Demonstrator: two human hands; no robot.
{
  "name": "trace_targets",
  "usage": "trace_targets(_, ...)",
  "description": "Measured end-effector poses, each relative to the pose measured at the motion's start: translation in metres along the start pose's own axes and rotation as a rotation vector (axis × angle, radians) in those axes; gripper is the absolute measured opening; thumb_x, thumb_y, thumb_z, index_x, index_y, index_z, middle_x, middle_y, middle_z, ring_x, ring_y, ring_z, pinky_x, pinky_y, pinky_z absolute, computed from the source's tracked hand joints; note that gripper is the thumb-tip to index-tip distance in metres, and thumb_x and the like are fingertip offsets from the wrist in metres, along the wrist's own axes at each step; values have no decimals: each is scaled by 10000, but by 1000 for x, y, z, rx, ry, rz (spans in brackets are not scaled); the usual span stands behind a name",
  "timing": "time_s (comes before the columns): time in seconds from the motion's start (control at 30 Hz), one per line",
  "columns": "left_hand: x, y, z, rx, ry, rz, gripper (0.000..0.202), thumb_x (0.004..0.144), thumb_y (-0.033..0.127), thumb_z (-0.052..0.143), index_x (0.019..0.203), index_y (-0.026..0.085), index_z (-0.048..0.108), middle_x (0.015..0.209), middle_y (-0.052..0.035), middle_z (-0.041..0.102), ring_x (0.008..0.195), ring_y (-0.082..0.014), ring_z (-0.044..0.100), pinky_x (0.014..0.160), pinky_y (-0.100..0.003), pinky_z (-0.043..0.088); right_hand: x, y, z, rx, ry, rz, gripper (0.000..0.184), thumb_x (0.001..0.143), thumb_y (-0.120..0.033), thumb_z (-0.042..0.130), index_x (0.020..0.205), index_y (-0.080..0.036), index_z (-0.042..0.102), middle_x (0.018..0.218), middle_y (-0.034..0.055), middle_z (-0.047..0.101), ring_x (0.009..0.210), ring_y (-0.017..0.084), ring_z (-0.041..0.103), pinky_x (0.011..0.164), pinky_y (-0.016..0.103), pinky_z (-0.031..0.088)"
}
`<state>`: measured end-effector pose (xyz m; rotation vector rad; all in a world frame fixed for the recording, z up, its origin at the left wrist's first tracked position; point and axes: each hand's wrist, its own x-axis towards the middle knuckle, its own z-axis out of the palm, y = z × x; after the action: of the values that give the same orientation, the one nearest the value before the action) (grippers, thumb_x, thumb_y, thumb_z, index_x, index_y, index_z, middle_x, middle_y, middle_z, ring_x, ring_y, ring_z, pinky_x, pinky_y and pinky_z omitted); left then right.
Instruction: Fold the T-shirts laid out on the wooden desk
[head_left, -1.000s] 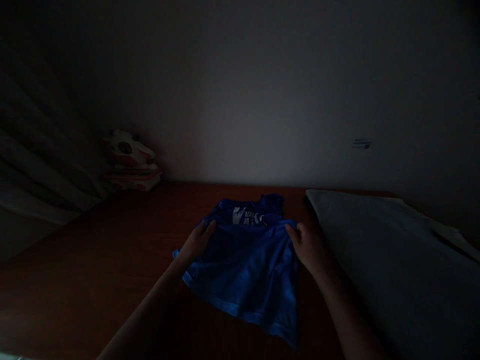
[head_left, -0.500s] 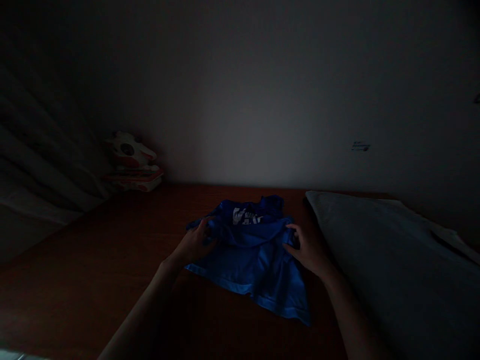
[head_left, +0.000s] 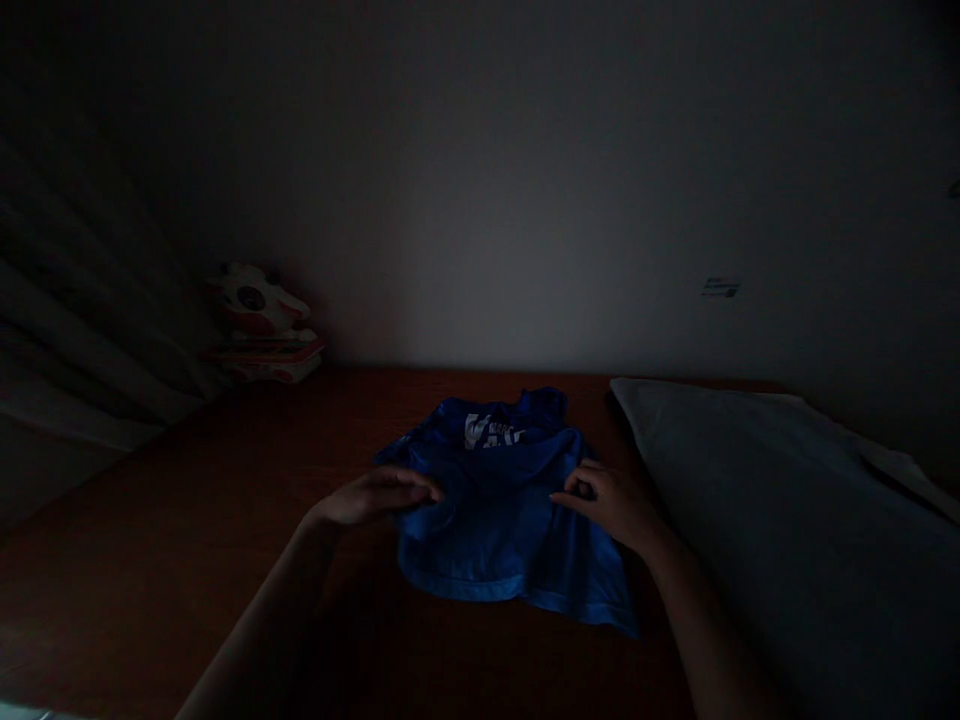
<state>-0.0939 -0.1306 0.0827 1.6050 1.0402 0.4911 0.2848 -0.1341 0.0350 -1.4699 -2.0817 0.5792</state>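
Observation:
A blue shirt (head_left: 502,520) with white lettering near its collar lies partly folded on a dark red-brown bed surface (head_left: 225,540). My left hand (head_left: 379,496) rests on the shirt's left side, fingers bent and pinching a fold of the cloth. My right hand (head_left: 611,500) sits on the shirt's right side, fingers curled on the fabric. The room is very dark, so fine detail of the fingers is hard to read.
A pale pillow (head_left: 757,500) lies close to the right of the shirt. A white and red plush toy on a small stack (head_left: 259,325) sits at the back left by the wall. Curtain folds (head_left: 67,350) hang at the far left.
Both hands have pulled toward me along the shirt. The lower part of the shirt has been folded in, so the cloth now forms a shorter, more compact shape.

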Motion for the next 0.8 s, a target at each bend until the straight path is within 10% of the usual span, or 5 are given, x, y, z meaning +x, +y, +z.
trace_targets(0.1, -10, 11, -1, 177, -299, -9, 411, 777, 571, 729, 1065, 287, 802, 985, -56, 779, 843, -233, 692, 727, -302, 540, -5, 2, -5, 16, -70, 50, 346, 740, -569, 773, 777, -235, 690, 782, -3, 618, 733, 171, 578, 667, 271, 424)
trace_targets(0.37, -5, 2, 0, 461, -307, 51, 531, 645, 369, 812, 1173, 374, 762, 1002, -5, 774, 828, -225, 678, 693, -264, 515, -18, 8, -16, 101, -333, 150, 451, 567, -349, 892, 992, -292, 756, 986, 18, 626, 951, 221, 622, 816, 301, 493)
trace_targets(0.47, 0, -2, 9, 500, -238, 38, 331, 697, 316, 743, 1018, 361, 811, 955, -4, 761, 836, -217, 673, 717, -273, 521, -15, 5, -14, 121, -334, 77, 180, 734, -429, 774, 795, -260, 761, 941, 33, 644, 926, 223, 636, 858, 333, 485)
trace_targets(0.7, 2, 2, 11, 332, 147, 252, 294, 813, 517, 679, 909, 242, 724, 1415, -109, 584, 1273, -307, 544, 1015, -420, 488, -3, -3, -19, 357, -57, 151, 452, 882, -668, 533, 883, -238, 670, 795, 1, 668, 766, 194, 624, 719, 292, 494)
trace_targets(0.8, 0, 0, 4, 136, 320, 257, 373, 856, 600, 602, 844, 227, 595, 1250, -135, 668, 1100, -282, 636, 873, -387, 548, -5, -6, -27, 488, 87, 297, 520, 785, -735, 598, 902, -236, 687, 820, 24, 694, 784, 224, 650, 688, 306, 519)
